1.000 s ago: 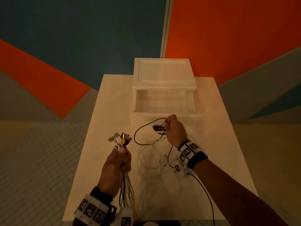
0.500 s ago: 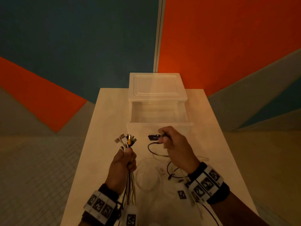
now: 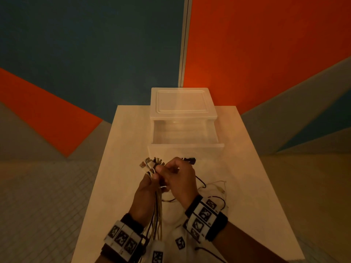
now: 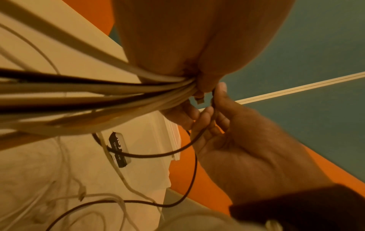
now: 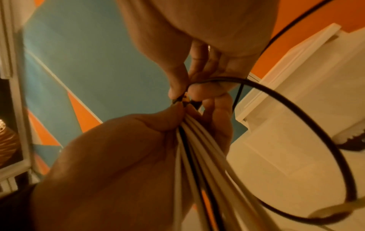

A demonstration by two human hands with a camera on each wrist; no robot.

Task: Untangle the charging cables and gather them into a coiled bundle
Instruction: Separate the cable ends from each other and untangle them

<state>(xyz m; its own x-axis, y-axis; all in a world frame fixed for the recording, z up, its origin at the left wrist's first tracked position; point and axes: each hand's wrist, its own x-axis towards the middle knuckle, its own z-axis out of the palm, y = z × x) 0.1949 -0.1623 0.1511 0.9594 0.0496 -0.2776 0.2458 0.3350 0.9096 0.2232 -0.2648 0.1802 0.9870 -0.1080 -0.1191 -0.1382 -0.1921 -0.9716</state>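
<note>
My left hand (image 3: 152, 178) grips a bundle of white and black charging cables (image 3: 157, 209) upright above the table, and their plugs (image 3: 151, 164) fan out over the fist. My right hand (image 3: 164, 170) pinches the end of a black cable (image 3: 201, 182) and holds it against the top of the bundle, touching the left fingers. In the left wrist view the black cable (image 4: 168, 154) hangs in a loop from the right hand (image 4: 237, 140). The right wrist view shows the bundle (image 5: 197, 148) in the left hand (image 5: 118, 156) and the black loop (image 5: 296, 117).
Loose white and black cables (image 3: 218, 186) lie on the white table (image 3: 129, 149) to the right of my hands. A white plastic box (image 3: 183, 103) stands at the back, its drawer (image 3: 186, 145) pulled out. A small black item (image 3: 189, 160) sits at the drawer's front.
My right hand has carried the black cable's end from near the drawer leftward to the bundle in my left hand. The left hand has kept its grip.
</note>
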